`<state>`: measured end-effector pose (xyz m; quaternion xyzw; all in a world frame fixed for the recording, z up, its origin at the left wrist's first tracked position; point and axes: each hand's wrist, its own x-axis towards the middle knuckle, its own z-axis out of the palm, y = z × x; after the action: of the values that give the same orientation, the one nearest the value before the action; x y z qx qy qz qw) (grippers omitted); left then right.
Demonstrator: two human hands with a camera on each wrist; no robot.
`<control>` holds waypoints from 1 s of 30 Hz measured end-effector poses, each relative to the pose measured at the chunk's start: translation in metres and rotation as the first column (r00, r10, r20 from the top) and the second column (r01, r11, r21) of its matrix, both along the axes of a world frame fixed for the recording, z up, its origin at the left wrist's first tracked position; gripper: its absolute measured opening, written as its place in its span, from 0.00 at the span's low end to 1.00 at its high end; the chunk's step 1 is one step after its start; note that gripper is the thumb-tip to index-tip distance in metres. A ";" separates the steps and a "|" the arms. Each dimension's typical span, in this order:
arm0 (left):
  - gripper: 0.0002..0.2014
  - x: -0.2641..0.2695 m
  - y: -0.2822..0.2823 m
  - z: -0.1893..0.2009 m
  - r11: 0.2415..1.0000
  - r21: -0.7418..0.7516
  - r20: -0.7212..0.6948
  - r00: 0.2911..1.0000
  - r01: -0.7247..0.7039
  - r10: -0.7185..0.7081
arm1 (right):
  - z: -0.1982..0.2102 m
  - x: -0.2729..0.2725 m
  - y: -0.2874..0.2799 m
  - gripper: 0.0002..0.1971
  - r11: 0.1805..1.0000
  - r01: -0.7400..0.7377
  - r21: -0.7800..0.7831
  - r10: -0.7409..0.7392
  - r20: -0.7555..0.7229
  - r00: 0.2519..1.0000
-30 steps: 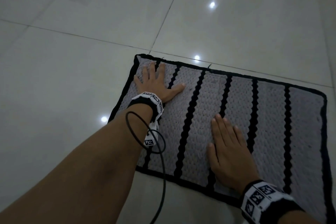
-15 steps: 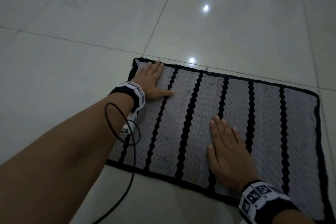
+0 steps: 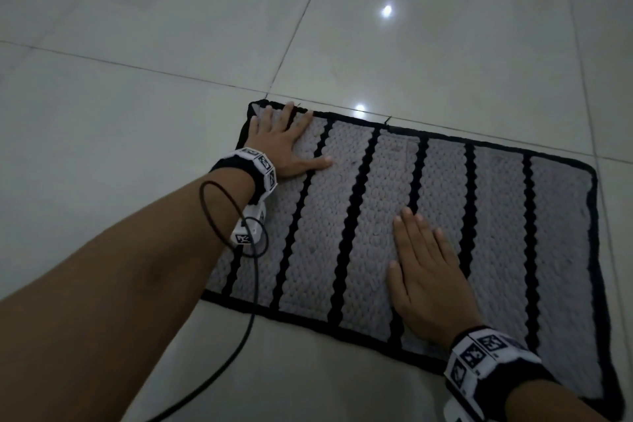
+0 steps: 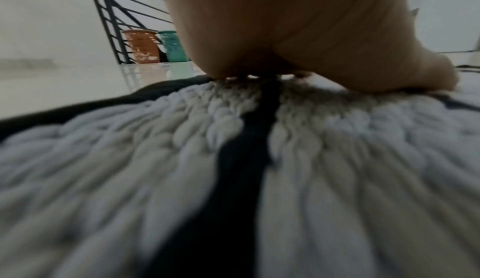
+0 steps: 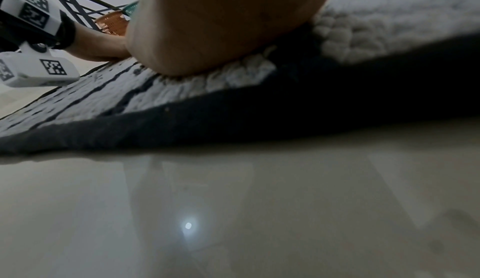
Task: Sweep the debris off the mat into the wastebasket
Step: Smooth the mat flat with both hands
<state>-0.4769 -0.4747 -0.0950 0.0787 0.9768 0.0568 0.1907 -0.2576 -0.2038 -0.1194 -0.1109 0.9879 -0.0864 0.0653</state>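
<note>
A grey woven mat (image 3: 376, 216) with black stripes and a black border lies flat on the tiled floor. My left hand (image 3: 281, 140) presses flat on its far left corner, fingers straight and reaching the far edge. Flat on the mat's near middle rests my right hand (image 3: 424, 271), fingers together and straight. The left wrist view shows the palm (image 4: 298, 25) on the weave (image 4: 155, 159). No debris shows clearly on the mat. An orange basket (image 4: 141, 45) and a teal basket (image 4: 174, 45) stand far off beside a black railing.
Glossy pale floor tiles (image 3: 137, 147) surround the mat on all sides. A black cable (image 3: 246, 284) loops from my left wrist band across the mat's near left edge. A dark metal railing (image 4: 111, 19) rises behind the baskets.
My left hand has slid away from me up the mat's left part, from mid-way to the far corner. The right hand has stayed in place.
</note>
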 end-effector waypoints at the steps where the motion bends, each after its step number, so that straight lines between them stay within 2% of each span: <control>1: 0.59 -0.005 -0.001 0.001 1.000 -0.008 0.003 1.000 -0.012 0.012 | 0.001 0.000 -0.001 0.33 1.000 0.007 0.000 -0.007 -0.002 1.000; 4: 0.62 -0.010 0.003 0.010 0.999 -0.036 0.035 0.998 -0.041 0.042 | 0.004 -0.002 -0.003 0.34 0.999 0.041 0.001 -0.041 0.021 0.999; 9: 0.64 0.021 0.030 0.008 0.992 -0.045 0.081 0.989 -0.121 0.124 | 0.006 -0.004 -0.004 0.34 0.998 0.064 -0.009 -0.064 0.040 0.997; 11: 0.65 0.027 0.033 0.003 0.990 -0.041 0.056 0.989 -0.135 0.137 | 0.005 -0.004 -0.003 0.34 0.998 0.064 -0.013 -0.064 0.038 0.997; 22: 0.64 -0.001 0.045 0.020 0.990 -0.058 0.091 0.986 -0.132 0.136 | 0.003 -0.013 -0.002 0.33 0.997 0.071 -0.020 -0.071 0.006 0.997; 24: 0.64 0.011 0.054 0.017 0.993 -0.066 0.080 0.991 -0.098 0.103 | 0.004 -0.013 -0.003 0.33 0.998 0.069 -0.008 -0.069 0.003 0.998; 28: 0.55 0.053 0.084 0.002 0.983 -0.080 0.005 0.986 0.165 -0.165 | 0.003 -0.013 -0.002 0.34 0.998 0.056 -0.002 -0.056 0.006 0.998; 30: 0.52 0.060 0.090 -0.001 0.980 -0.066 -0.024 0.981 0.190 -0.192 | 0.003 -0.013 -0.003 0.34 0.999 0.050 0.006 -0.050 0.003 0.999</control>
<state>-0.4172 -0.3850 -0.0963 0.1672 0.9688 0.0062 0.1826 -0.2704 -0.2065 -0.1165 -0.0857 0.9905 -0.0854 0.0650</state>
